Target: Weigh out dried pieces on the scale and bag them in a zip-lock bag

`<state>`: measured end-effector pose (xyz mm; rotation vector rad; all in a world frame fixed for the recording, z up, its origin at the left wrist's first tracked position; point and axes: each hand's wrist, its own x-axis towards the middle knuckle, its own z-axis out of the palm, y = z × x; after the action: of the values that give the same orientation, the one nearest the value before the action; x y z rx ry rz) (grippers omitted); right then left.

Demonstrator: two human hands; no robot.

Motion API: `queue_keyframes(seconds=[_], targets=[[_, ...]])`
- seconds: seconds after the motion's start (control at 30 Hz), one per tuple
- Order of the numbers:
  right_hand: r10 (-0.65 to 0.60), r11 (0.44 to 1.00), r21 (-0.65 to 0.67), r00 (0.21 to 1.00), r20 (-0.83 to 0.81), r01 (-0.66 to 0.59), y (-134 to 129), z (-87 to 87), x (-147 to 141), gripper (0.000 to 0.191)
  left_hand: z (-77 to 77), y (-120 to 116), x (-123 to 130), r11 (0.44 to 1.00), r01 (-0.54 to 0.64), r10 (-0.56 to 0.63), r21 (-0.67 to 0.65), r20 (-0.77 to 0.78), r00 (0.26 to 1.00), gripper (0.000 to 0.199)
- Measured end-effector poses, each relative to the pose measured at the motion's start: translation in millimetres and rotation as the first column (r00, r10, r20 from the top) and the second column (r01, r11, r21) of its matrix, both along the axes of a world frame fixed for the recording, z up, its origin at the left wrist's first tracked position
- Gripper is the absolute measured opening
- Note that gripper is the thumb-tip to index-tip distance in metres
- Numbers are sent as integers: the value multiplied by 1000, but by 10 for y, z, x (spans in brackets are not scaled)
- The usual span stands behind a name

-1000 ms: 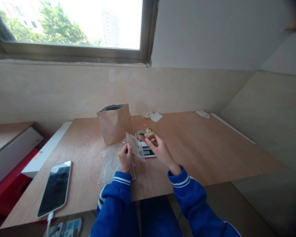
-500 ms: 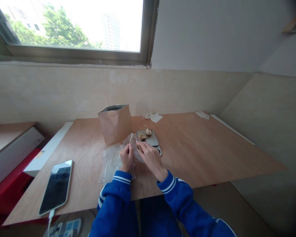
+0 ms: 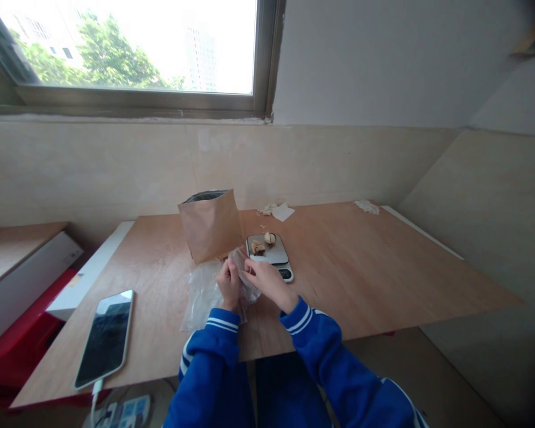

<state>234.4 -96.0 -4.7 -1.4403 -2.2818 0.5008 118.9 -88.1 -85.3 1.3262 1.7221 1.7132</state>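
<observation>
My left hand (image 3: pixel 229 284) is closed on the edge of a clear plastic bag (image 3: pixel 239 259) with a reddish strip near its top. At the right side of that bag, my right hand (image 3: pixel 267 278) has its fingers pinched on the plastic. Just beyond my right hand sits a small kitchen scale (image 3: pixel 276 254), with pale brown dried pieces (image 3: pixel 258 247) and a rounder piece (image 3: pixel 270 238) on its plate. More clear plastic (image 3: pixel 201 295) lies flat on the table to the left of my left hand.
A brown paper pouch (image 3: pixel 210 226) stands open behind the hands. On the wooden table (image 3: pixel 374 267), a tablet (image 3: pixel 106 339) with a white cable lies at the left, and crumpled tissue (image 3: pixel 367 207) and white scraps (image 3: pixel 282 211) lie at the back.
My right hand has moved slightly down; the brown piece that showed at its fingertips is no longer visible. The bag's top has shifted lower, and more of the scale shows.
</observation>
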Motion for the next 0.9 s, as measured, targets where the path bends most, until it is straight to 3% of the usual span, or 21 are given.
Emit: queue_keyframes(seconds=[0.1,0.2,0.27,0.33,0.4,0.53,0.63,0.73,0.9], targets=[[217,976,-43,968,128,-213,94,2,84,26,-5,6,-8,997,-33,30,69,41,999,41],[347,937,-38,937,36,-346,229,32,184,28,-38,36,-12,989,-43,27,140,116,993,43],[270,962,72,955,-121,-263,342,32,243,26,-76,63,-12,985,-48,21,168,161,987,44],[91,979,198,969,-230,-45,465,-18,284,26,-117,88,-12,982,-45,12,182,181,983,43],[-23,957,280,982,-188,76,584,-124,303,27,-150,108,-13,981,-47,12,187,181,983,43],[37,948,313,997,72,-58,744,-390,271,35,-178,132,-21,983,-39,5,177,188,982,42],[35,946,316,990,135,-76,775,-507,226,28,-181,140,-24,986,-28,-9,165,222,975,41],[10,941,335,991,136,-55,753,-515,212,23,-185,144,-22,986,-29,-12,163,244,970,42],[-23,950,311,992,123,-17,702,-445,253,37,-182,138,-27,984,3,-47,176,246,968,41]])
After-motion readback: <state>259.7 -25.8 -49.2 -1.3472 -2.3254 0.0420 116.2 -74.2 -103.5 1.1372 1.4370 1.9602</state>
